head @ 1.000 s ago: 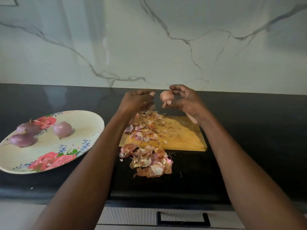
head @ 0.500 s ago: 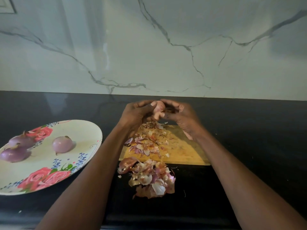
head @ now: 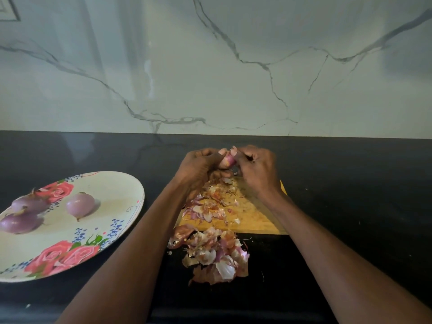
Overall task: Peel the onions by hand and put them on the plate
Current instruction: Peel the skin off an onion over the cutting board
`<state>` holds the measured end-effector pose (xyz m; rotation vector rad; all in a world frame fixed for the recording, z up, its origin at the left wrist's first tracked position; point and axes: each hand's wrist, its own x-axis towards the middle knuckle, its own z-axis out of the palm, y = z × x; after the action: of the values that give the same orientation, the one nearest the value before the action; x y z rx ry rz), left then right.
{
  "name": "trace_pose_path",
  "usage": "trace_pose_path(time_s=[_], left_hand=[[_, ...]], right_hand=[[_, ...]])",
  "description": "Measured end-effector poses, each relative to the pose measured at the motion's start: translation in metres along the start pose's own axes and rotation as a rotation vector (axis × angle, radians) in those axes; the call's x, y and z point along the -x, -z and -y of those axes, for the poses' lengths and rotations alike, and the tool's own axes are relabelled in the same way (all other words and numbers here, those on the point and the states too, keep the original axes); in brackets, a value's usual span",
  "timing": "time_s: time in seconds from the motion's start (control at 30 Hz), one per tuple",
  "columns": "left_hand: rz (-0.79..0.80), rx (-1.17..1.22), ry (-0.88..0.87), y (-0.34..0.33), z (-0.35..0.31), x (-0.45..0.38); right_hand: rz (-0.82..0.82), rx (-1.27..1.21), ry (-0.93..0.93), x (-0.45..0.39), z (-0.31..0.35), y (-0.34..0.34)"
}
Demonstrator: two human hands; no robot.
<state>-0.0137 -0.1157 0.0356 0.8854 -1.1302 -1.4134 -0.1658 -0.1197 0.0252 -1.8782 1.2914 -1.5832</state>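
Observation:
A small pinkish onion (head: 227,160) is held between both hands above the far end of the wooden cutting board (head: 253,218). My left hand (head: 201,168) grips it from the left, and my right hand (head: 254,168) pinches it from the right; most of the onion is hidden by the fingers. Three peeled purple onions lie on the floral plate (head: 112,192) at the left: one (head: 80,205) near the middle, two (head: 29,203) (head: 18,222) at its left edge.
Loose onion skins (head: 210,204) cover the board's left half, and a bigger heap of skins (head: 215,253) lies on the black counter (head: 350,195) just in front of it. A marble wall rises behind the counter.
My hands have come together on the onion, which only the right hand held a second ago. The camera has tilted up, so the counter sits lower in view.

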Motion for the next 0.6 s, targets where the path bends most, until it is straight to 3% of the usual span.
trace_pose_path(time_s=[0.2,0.3,0.4,0.47,0.6], left_hand=[[0.009,0.049,0.061,-0.001,-0.002,0.0],[-0.054,0.022,0.026,0.002,0.001,-0.003],[-0.12,-0.048,-0.036,0.004,0.005,-0.005],[-0.147,-0.057,-0.065,0.002,0.003,-0.004],[-0.107,-0.125,-0.094,0.0,0.0,-0.001]], right_hand=[[-0.027,-0.233,-0.294,-0.003,0.003,0.002],[0.093,-0.397,-0.395,-0.004,0.006,0.007],[0.233,-0.331,-0.295,0.003,0.011,0.003],[0.202,-0.262,-0.211,0.006,0.01,-0.002],[0.119,-0.426,-0.258,0.008,0.011,-0.005]])
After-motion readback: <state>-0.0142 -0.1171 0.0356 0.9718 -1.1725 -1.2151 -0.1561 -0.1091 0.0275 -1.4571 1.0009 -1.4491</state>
